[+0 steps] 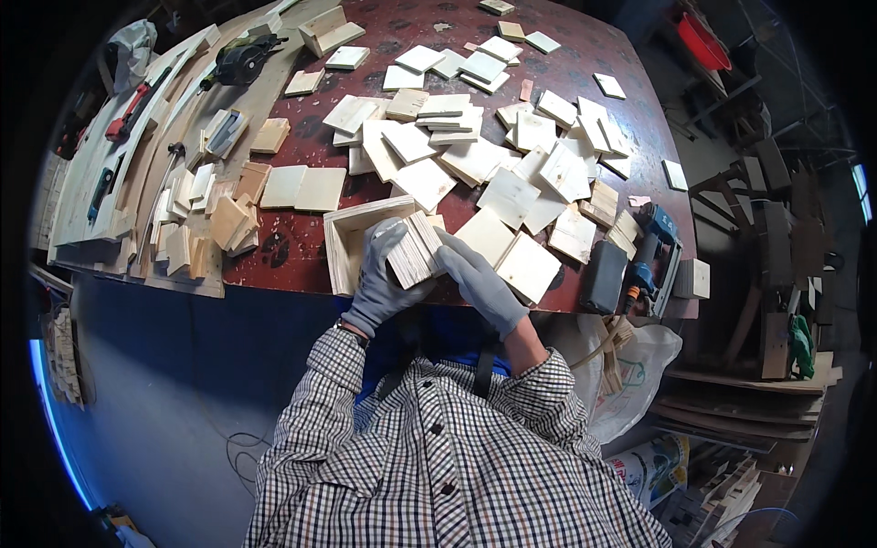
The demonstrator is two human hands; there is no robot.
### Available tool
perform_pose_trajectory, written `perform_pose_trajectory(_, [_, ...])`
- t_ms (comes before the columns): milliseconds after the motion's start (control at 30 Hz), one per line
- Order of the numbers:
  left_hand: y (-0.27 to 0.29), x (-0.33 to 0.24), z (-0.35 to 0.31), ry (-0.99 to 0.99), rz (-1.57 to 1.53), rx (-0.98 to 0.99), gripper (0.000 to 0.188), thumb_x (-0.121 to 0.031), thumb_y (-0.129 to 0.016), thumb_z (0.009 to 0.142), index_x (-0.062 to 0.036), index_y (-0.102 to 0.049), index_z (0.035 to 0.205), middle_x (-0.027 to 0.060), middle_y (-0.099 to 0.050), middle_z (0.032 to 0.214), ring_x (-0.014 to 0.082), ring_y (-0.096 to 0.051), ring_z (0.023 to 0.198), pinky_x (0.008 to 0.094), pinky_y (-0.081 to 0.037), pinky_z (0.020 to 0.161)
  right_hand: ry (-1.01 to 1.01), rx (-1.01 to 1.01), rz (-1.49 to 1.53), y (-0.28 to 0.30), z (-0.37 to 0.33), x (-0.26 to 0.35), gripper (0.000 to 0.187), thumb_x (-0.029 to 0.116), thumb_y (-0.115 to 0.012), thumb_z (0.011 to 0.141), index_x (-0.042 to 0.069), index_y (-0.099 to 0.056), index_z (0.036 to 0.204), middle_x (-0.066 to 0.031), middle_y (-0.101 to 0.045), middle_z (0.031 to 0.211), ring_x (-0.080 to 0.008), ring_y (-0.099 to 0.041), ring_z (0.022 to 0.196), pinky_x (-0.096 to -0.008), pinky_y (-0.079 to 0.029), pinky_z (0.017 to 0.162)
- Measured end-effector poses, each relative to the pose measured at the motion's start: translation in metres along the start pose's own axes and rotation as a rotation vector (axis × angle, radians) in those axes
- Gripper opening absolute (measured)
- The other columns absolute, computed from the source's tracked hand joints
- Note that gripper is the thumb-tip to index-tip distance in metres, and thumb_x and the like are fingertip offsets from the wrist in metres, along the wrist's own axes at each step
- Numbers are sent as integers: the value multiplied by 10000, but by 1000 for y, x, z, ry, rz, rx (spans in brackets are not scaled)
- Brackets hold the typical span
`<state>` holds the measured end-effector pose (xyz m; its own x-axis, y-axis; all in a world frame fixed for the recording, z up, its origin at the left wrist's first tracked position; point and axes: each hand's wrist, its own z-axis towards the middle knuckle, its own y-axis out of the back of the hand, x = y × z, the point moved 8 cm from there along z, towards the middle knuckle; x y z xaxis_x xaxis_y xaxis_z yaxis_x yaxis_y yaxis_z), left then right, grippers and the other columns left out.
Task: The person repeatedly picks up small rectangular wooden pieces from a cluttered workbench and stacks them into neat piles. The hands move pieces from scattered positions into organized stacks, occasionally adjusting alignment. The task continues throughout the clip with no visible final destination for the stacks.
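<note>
Both hands wear grey gloves and meet at the table's near edge. Between them is a short stack of thin, pale wooden boards, its layered edges facing up toward me. My left hand grips the stack from the left, and my right hand closes on its right side. Just behind and left of my left hand stands an open wooden box, partly hidden by that hand. Loose square wooden pieces lie heaped beyond my hands and to their right.
The red-brown table carries more scattered squares toward its far end. At right lie a blue nail gun and a dark case. Long boards on the left hold wood blocks, a red-handled tool and a black power tool.
</note>
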<state>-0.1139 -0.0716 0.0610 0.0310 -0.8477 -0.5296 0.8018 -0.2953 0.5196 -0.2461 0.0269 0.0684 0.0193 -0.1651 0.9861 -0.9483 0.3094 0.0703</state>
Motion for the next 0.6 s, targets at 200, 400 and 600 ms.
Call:
perform_pose_trajectory(200, [1, 0, 1, 73, -68, 11, 1081, -254, -991, 617, -169, -375, 1501, 173, -466, 1458, 401, -475, 1391, 520, -449, 1188, 498, -12, -624, 16, -15, -18, 446, 105, -412, 1152, -29, -424, 1578, -237, -528, 1557, -382, -546, 1406, -422, -431, 1224])
perform_pose_trajectory(400, [-1, 5, -2, 74, -113, 9, 1103, -262, -995, 620, -177, -366, 1522, 180, -464, 1465, 406, -478, 1390, 520, -448, 1193, 313, 79, -200, 16, -2, -16, 436, 139, -442, 1151, -27, -478, 1552, -225, -546, 1550, -360, -536, 1420, -396, -420, 1221])
perform_pose_trajectory(600, [1, 1, 1, 78, -77, 35, 1139, -303, -995, 644, -152, -327, 1554, 188, -462, 1476, 407, -475, 1394, 527, -441, 1188, -77, 76, 59, 2, 3, -1, 624, 323, -586, 1102, -51, -449, 1582, -200, -565, 1532, -261, -544, 1395, -333, -402, 1188])
